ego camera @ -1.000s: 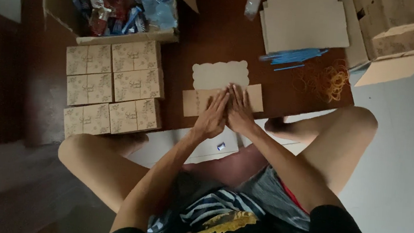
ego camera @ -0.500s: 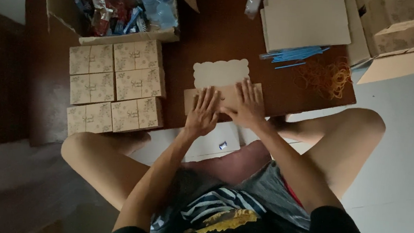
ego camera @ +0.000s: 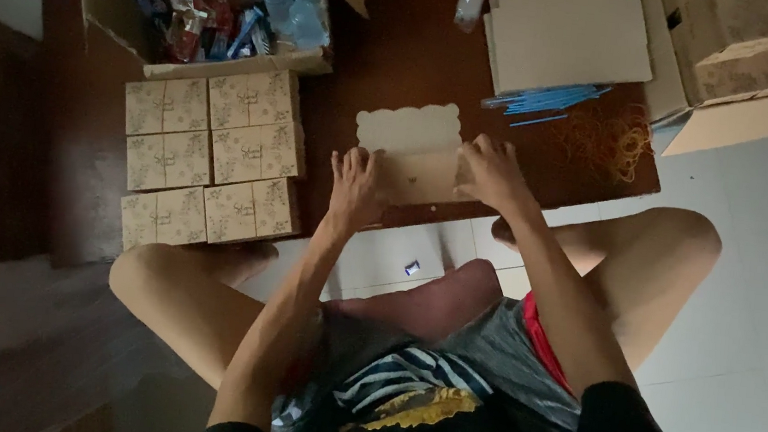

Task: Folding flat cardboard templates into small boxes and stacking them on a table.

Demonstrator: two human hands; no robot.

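While both hands press on a flat box blank (ego camera: 418, 168) with a scalloped flap, lying at the near edge of the dark worktop (ego camera: 397, 69), the left hand (ego camera: 356, 189) has its grip on the blank's left end with fingers spread, and the right hand (ego camera: 492, 172) has its grip on the right end, fingers curled over the card. Six folded patterned boxes (ego camera: 211, 159) sit in a block just left, a carton of sweets (ego camera: 217, 7) behind them, card sheets (ego camera: 566, 37), blue sticks (ego camera: 551, 103) and rubber bands (ego camera: 608, 143) to the right.
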